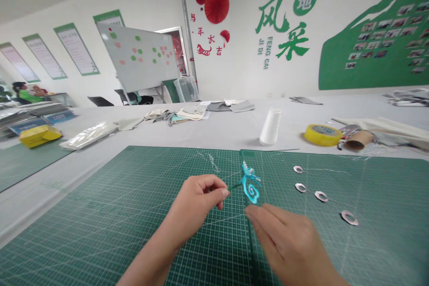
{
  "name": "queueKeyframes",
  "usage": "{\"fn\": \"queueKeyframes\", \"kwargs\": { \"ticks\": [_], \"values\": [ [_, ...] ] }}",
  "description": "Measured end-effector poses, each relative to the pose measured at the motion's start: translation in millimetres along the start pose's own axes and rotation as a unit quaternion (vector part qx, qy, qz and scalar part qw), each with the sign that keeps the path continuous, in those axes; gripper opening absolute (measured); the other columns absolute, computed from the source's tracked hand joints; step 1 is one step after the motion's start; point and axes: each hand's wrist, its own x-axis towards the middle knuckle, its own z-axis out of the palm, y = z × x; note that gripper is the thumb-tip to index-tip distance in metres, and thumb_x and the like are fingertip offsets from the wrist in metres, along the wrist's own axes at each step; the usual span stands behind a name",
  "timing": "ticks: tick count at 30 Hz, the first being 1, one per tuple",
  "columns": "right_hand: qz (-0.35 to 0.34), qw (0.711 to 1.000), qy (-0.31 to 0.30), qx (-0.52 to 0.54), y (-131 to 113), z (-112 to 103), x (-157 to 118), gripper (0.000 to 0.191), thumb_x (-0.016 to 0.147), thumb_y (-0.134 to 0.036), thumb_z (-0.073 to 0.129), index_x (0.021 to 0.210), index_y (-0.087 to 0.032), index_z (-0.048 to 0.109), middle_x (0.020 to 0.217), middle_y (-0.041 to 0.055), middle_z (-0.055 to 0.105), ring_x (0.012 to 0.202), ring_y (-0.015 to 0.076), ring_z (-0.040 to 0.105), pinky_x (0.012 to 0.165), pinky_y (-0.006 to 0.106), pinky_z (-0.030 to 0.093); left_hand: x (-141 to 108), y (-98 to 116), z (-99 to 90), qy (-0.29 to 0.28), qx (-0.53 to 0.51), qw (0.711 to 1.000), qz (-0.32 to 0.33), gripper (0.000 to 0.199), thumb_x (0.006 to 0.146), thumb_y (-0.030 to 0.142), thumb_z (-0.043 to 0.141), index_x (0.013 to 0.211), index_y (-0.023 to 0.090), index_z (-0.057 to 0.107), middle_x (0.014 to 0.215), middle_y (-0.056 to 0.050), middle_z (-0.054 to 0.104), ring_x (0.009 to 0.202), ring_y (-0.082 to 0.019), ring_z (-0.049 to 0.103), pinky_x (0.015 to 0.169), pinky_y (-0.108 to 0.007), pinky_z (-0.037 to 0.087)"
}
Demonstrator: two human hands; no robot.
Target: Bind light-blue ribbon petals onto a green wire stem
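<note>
My left hand (196, 201) pinches a thin green stem (235, 184) between thumb and fingers, above a green cutting mat (134, 241). At the stem's tip sits a small turquoise curled ornament (250, 183), made of a spiral with a ribbon-like loop on top. My right hand (288, 243) is at the lower right, its fingertips just below the ornament and holding nothing I can see. To its right, several small silvery-pink rings (321, 196) with fine wire tails lie on the mat.
Beyond the mat, a white thread cone (270, 126), a yellow tape roll (322, 135) and a cardboard tube (359, 140) stand on a grey table (214, 132). Fabric pieces (174, 115) lie farther back. A person (28, 93) sits at the far left.
</note>
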Motion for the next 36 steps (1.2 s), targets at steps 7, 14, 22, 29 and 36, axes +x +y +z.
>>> {"fn": "queueKeyframes", "kwargs": {
  "ticks": [7, 14, 22, 29, 36],
  "values": [
    [0.142, 0.976, -0.059, 0.155, 8, -2, 7, 0.032, 0.092, -0.023, 0.045, 0.062, -0.020, 0.054, 0.054, -0.0038, 0.052, 0.047, 0.0112, 0.047, 0.047, 0.022, 0.034, -2, 3, -3.4, -0.096, -0.113, 0.989, -0.017, 0.012, 0.078, 0.024, 0.065, 0.070, 0.015, 0.066, 0.054, 0.005, 0.054, 0.048, -0.006, 0.034, 0.050, -0.020, 0.027],
    [0.227, 0.905, -0.181, 0.312, 20, 0, 9, 0.021, 0.087, -0.030, 0.057, 0.072, -0.018, 0.068, 0.065, -0.0003, 0.063, 0.061, 0.0143, 0.055, 0.058, 0.025, 0.040, -7, 0, -6.9, -0.257, -0.082, 0.963, -0.006, 0.007, 0.074, 0.018, 0.066, 0.071, 0.015, 0.072, 0.055, 0.003, 0.056, 0.052, -0.009, 0.048, 0.053, -0.021, 0.036],
    [0.257, 0.879, -0.210, 0.342, 25, -10, 15, 0.026, 0.085, -0.037, 0.057, 0.071, -0.018, 0.065, 0.058, -0.0035, 0.050, 0.057, 0.0133, 0.044, 0.054, 0.025, 0.035, -15, 3, -8.7, -0.256, 0.114, 0.960, 0.033, 0.013, 0.073, 0.011, 0.058, 0.068, 0.017, 0.069, 0.055, 0.006, 0.054, 0.050, -0.008, 0.044, 0.050, -0.018, 0.032],
    [0.201, 0.930, -0.192, 0.242, 9, -25, 18, 0.025, 0.091, -0.031, 0.051, 0.073, -0.020, 0.066, 0.061, -0.0023, 0.058, 0.057, 0.0135, 0.052, 0.054, 0.025, 0.038, -14, 3, -4.0, -0.178, 0.220, 0.957, 0.069, 0.016, 0.073, 0.013, 0.053, 0.063, 0.018, 0.064, 0.055, 0.005, 0.050, 0.055, -0.009, 0.046, 0.054, -0.020, 0.030],
    [0.056, 0.980, -0.128, 0.143, -4, -21, 6, 0.023, 0.094, -0.017, 0.045, 0.082, -0.019, 0.066, 0.065, -0.0012, 0.062, 0.056, 0.0128, 0.057, 0.053, 0.026, 0.038, -9, -1, -2.6, -0.098, 0.256, 0.960, 0.066, 0.020, 0.077, 0.016, 0.049, 0.061, 0.018, 0.061, 0.056, 0.003, 0.053, 0.057, -0.012, 0.047, 0.053, -0.023, 0.028]
  ]
}}
